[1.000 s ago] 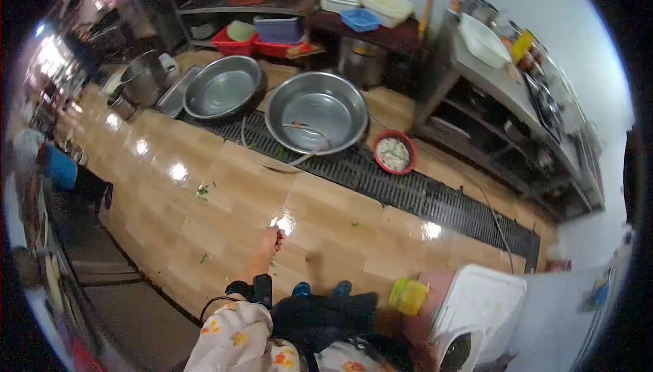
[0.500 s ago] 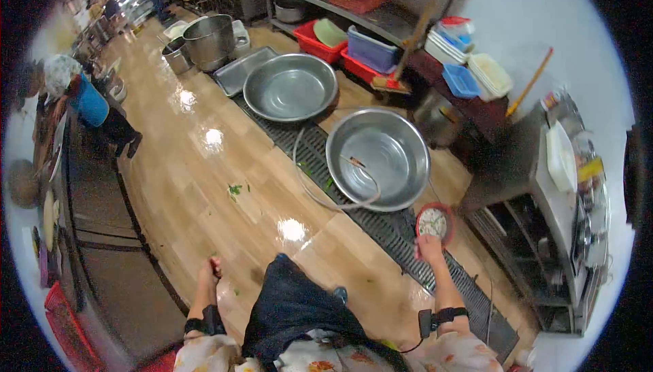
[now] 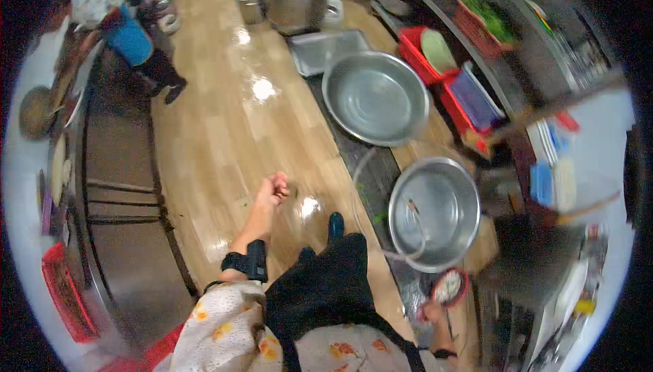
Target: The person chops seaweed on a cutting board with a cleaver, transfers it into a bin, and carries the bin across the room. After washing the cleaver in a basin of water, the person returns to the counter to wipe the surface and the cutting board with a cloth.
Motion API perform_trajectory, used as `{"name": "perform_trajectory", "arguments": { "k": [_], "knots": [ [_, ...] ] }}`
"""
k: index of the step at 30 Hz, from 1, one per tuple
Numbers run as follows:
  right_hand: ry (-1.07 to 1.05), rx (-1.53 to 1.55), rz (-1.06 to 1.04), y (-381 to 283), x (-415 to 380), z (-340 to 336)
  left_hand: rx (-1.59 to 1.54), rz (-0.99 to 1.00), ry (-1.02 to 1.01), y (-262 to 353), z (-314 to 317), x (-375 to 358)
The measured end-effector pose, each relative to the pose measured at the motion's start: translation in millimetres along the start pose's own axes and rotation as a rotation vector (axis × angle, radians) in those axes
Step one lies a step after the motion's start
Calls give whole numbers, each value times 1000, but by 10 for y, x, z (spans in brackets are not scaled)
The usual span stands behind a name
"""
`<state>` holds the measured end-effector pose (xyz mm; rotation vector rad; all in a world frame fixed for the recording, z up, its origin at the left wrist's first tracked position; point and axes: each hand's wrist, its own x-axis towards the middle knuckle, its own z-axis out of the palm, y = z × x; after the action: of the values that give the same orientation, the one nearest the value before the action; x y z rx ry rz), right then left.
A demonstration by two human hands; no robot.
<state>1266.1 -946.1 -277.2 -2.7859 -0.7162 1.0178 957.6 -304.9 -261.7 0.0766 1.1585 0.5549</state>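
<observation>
My right hand (image 3: 435,314), low on the right, grips the near edge of a red-rimmed bowl (image 3: 464,290) with white contents I cannot make out. It is blurred and beside the nearer metal basin. My left hand (image 3: 273,190) hangs over the floor with its fingers curled in and nothing visible in them. The nearer basin (image 3: 445,232) has the end of a pale hose (image 3: 401,256) in it. Behind it stands a second wide metal basin (image 3: 374,100) with a smooth grey inside.
A dark drain grate (image 3: 377,168) runs under the basins along the wet wooden floor (image 3: 224,134). Steel pots (image 3: 296,1) stand beyond. Shelves with red baskets (image 3: 425,56) line the right. A person with a blue apron (image 3: 129,37) is by the steel counter (image 3: 122,147) at left.
My view has swung left and I have stepped on. My left hand has risen and come forward, still curled. The bowl in my right hand now appears lower in view.
</observation>
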Motion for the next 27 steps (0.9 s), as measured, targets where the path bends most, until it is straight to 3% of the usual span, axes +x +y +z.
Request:
{"name": "perform_trajectory", "arguments": {
  "k": [1,2,3,4,5,6,7,8,10,12,13,14,16,17,18,21,22,23,24,25,26,27],
  "knots": [
    [-257,306,42,-176,294,-217,95,131,48,34,227,-26],
    [-553,582,88,-349,492,-533,-41,206,2,14,277,213],
    [-144,751,172,-870,501,-778,-54,153,-12,86,117,545],
    [249,939,256,-1393,502,-825,201,294,-41,-156,-380,1473],
    [149,929,206,-1612,837,-902,106,373,58,98,138,391],
    [-142,603,176,-1747,1298,-1086,202,639,100,180,375,-351],
    [-385,260,117,-1879,1948,-1296,155,215,123,359,-116,219],
    [-415,561,180,-1147,3221,-906,12,192,81,455,-403,178],
    [-355,914,224,-2446,3451,-1400,-156,193,123,632,-1070,-79],
    [-219,465,-220,-3215,4258,-1525,-164,293,528,872,-1605,-419],
    [-289,354,-245,-3704,4437,-1755,-193,419,638,1024,-1560,-949],
    [-147,366,-669,-3792,4883,-1650,-295,498,613,1074,-1990,-1039],
    [-126,332,-742,-4528,4915,-1712,-307,879,448,518,-4168,-313],
    [-96,309,-803,-4931,4913,-1733,-498,745,553,817,-3880,-683],
    [-187,376,-736,-5416,4780,-1661,-708,625,663,1181,-3445,-1160],
    [-321,496,-498,-6545,3181,-1256,-640,484,780,1459,-3745,-893],
    [-385,293,-495,-6989,2532,-1216,-693,443,722,1639,-3674,-745],
    [-411,76,-733,-7000,2584,-999,-735,393,660,1821,-3565,-571],
    [-426,-85,-627,-7091,2288,-1086,-685,310,471,1791,-3422,-318],
    [-503,-114,-667,-7213,2177,-1087,-533,325,432,1869,-3230,-80],
    [-374,-130,-971,-7121,2263,-1065,-406,274,317,1912,-3006,205],
    [-357,-49,-768,-6974,2529,-857,-300,243,206,2018,-2810,493]
  ]
}}
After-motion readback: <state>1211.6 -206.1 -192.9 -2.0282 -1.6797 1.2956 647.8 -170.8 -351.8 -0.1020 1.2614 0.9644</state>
